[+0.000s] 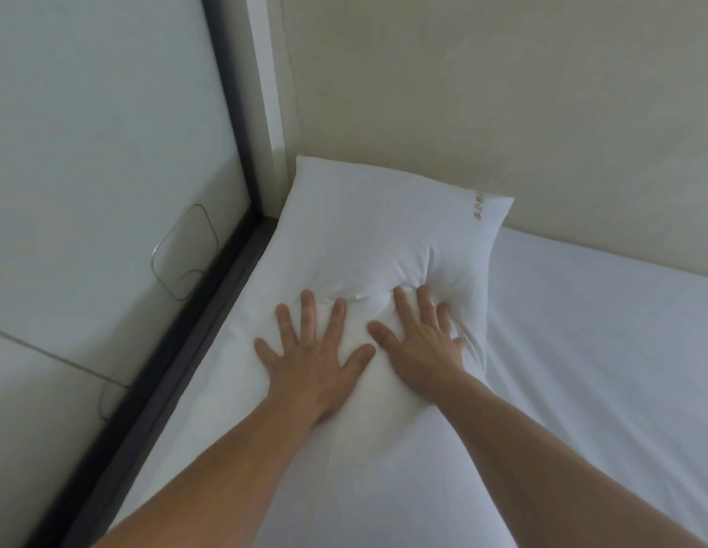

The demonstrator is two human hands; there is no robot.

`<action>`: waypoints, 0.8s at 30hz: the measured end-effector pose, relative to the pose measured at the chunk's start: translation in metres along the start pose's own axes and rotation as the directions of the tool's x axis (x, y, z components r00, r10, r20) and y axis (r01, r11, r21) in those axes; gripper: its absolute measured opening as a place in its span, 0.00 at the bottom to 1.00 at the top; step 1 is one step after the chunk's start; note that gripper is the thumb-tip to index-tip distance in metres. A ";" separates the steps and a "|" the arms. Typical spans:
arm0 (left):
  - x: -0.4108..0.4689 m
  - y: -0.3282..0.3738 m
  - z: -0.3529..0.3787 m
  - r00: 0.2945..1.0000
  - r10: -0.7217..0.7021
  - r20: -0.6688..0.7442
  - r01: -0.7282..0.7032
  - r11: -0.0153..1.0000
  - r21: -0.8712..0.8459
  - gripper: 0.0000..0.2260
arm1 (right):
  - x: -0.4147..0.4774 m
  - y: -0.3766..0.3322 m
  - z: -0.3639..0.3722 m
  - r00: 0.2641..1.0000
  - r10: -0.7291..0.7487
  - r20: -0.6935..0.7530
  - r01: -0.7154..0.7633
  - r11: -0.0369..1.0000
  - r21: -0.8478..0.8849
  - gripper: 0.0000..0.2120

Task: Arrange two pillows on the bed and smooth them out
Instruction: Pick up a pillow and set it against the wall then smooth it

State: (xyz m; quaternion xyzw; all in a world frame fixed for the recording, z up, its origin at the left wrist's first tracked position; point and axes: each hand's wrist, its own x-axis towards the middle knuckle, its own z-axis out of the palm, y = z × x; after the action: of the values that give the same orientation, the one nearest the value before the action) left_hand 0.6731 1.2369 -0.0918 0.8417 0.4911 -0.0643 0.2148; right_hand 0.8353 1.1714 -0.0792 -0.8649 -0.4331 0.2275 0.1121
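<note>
A white pillow (368,231) lies in the far left corner of the bed (601,350), against the beige wall, with a small gold mark near its right end. Both my hands press flat on its near half. My left hand (312,350) has its fingers spread wide on the fabric. Beside it, my right hand (421,336) pushes in deeper, and the cover creases and dents around its fingertips. Neither hand grips anything. Only one pillow is in view.
A dark frame (178,350) runs along the bed's left side, with a pale glass panel (87,172) beyond it. The beige wall (502,92) stands behind the pillow. White sheet stretches to the right and towards me.
</note>
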 end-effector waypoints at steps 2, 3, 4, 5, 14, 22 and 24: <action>-0.001 -0.002 0.006 1.000 -0.010 -0.013 0.009 0.999 -0.037 0.37 | 0.001 0.002 0.006 1.000 -0.015 -0.023 0.016 1.000 0.027 0.40; -0.003 -0.003 0.008 1.000 -0.013 -0.011 0.013 0.999 -0.045 0.37 | 0.000 0.003 0.009 1.000 -0.020 -0.024 0.020 0.999 0.029 0.40; -0.006 -0.004 0.009 1.000 -0.012 -0.001 0.012 0.999 -0.043 0.38 | -0.003 0.004 0.010 1.000 -0.021 -0.018 0.021 1.000 0.023 0.39; -0.008 -0.004 0.010 1.000 -0.011 0.012 0.012 0.999 -0.035 0.38 | -0.005 0.004 0.011 1.000 -0.019 -0.011 0.019 1.000 0.012 0.39; -0.043 -0.022 -0.005 0.998 -0.043 -0.048 0.042 0.999 -0.024 0.38 | -0.039 0.024 0.006 0.954 0.290 -0.079 -0.275 0.949 0.155 0.41; -0.067 -0.037 -0.027 0.996 -0.063 -0.055 0.068 0.994 0.087 0.35 | -0.075 0.037 -0.011 0.918 0.321 -0.234 -0.316 0.947 0.059 0.33; -0.039 -0.009 -0.040 0.981 0.063 -0.181 -0.053 0.997 0.060 0.32 | -0.056 0.004 -0.016 0.936 -0.005 -0.351 0.007 1.000 0.004 0.31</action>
State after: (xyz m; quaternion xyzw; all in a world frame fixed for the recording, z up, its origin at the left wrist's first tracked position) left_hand 0.6412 1.2262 -0.0458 0.8636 0.4822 0.0060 0.1474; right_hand 0.8170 1.1241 -0.0505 -0.8900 -0.4083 0.0701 0.1904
